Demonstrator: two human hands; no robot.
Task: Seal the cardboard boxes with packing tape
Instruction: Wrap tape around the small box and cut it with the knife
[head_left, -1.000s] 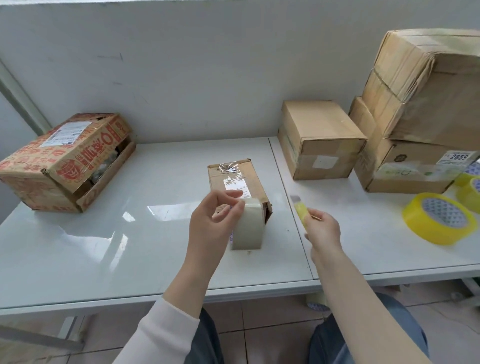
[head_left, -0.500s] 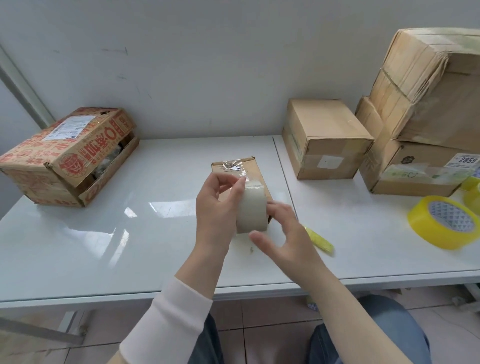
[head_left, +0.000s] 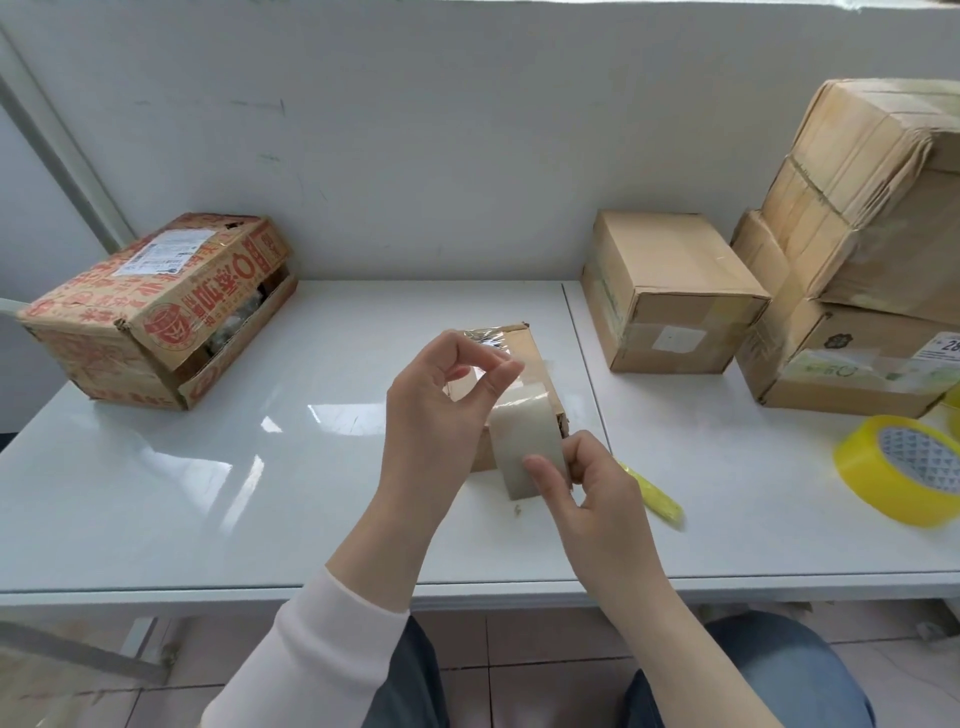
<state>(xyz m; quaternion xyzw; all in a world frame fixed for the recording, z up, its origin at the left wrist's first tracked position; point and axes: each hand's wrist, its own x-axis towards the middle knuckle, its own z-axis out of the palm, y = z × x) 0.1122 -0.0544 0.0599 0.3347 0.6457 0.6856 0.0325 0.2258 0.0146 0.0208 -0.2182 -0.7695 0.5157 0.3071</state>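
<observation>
Holding a chunky roll of milky packing tape (head_left: 524, 447) on edge with both hands: left hand (head_left: 434, 415) curled around its side, thumb and forefinger pinched together up top, right hand (head_left: 592, 499) gripping the smooth outer face. The roll's right in front of the small brown cardboard box (head_left: 535, 358), mid glossy white table (head_left: 234, 493). A ribbed yellow cutter (head_left: 657, 496) lies just beside the right hand.
</observation>
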